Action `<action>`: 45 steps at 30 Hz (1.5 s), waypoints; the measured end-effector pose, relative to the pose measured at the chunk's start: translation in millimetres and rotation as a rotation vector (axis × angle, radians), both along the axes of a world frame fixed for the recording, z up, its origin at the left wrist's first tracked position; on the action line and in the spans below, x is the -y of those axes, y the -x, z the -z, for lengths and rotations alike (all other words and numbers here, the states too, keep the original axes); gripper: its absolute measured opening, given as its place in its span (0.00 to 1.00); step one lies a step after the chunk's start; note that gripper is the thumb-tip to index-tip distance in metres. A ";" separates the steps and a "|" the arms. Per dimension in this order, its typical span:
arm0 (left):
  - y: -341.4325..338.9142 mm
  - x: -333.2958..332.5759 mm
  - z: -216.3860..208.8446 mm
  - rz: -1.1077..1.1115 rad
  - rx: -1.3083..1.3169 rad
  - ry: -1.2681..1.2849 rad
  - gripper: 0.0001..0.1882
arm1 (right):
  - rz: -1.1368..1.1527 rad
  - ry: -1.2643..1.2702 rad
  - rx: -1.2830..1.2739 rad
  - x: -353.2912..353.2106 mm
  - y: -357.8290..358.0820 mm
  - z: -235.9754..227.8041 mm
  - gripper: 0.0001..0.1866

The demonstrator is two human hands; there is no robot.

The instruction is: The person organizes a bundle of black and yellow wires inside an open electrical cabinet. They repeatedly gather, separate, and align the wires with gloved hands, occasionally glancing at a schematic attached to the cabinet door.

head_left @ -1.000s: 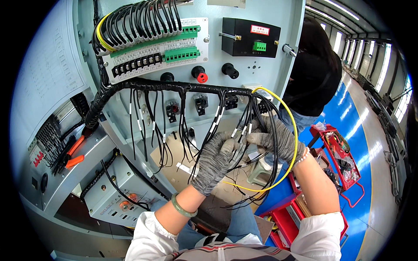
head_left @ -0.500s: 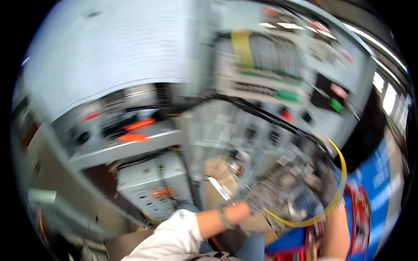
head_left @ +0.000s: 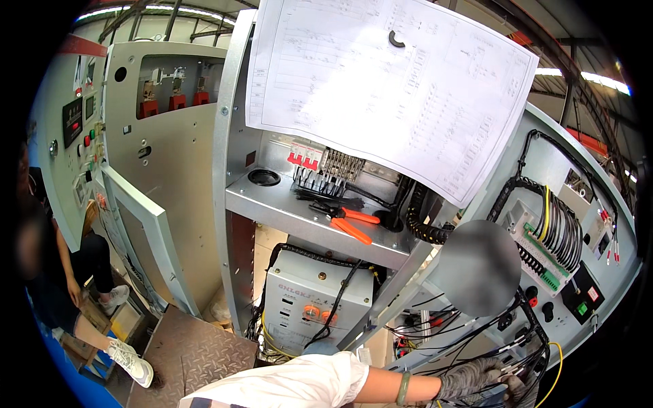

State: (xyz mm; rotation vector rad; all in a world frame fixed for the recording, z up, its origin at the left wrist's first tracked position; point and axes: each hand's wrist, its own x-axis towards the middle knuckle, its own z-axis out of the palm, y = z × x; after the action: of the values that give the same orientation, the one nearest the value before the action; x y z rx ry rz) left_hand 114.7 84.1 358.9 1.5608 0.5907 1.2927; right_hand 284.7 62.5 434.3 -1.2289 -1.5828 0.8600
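Observation:
At the lower right, my left hand [head_left: 473, 378], in a grey knit glove, has its fingers closed around thin black wires [head_left: 469, 353] beside the cabinet door. A green bangle [head_left: 404, 389] circles that wrist below a white sleeve. Beyond its fingertips is my right hand [head_left: 520, 390], also gloved, low among the wires. Most of it is hidden, so its grip does not show. To its right curves a yellow wire [head_left: 560, 367]. A thick black wire bundle [head_left: 530, 316] runs down the door toward both hands.
A wiring drawing [head_left: 381, 75] hangs over the cabinet top. Orange-handled pliers [head_left: 350, 223] lie on the metal shelf [head_left: 306, 221]. Under it stands a grey control box [head_left: 316, 292]. The door [head_left: 615, 272] carries a green terminal board [head_left: 544, 255]. Another person's leg [head_left: 92, 333] shows at far left.
The view has swung left, bringing the drawing to the middle and another person into sight. Both hands now appear lower, at the right; the yellow wire's loop no longer shows whole.

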 end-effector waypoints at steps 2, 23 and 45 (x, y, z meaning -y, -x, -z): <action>-2.6 0.4 1.6 0.014 0.018 0.015 0.13 | -0.002 -0.004 0.016 -1.0 -2.0 -0.1 0.09; -16.4 -7.9 14.8 0.023 0.082 0.056 0.10 | 0.008 0.054 -0.064 14.5 11.2 -10.9 0.09; -1.1 6.9 -8.1 0.013 -0.014 -0.006 0.13 | -0.094 0.049 -0.041 11.9 2.2 -9.5 0.19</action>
State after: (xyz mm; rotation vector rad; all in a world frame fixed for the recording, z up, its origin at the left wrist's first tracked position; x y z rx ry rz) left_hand 115.8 77.2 367.0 1.5773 0.5854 1.2756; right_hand 282.5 50.6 443.8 -1.1719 -1.6051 0.9831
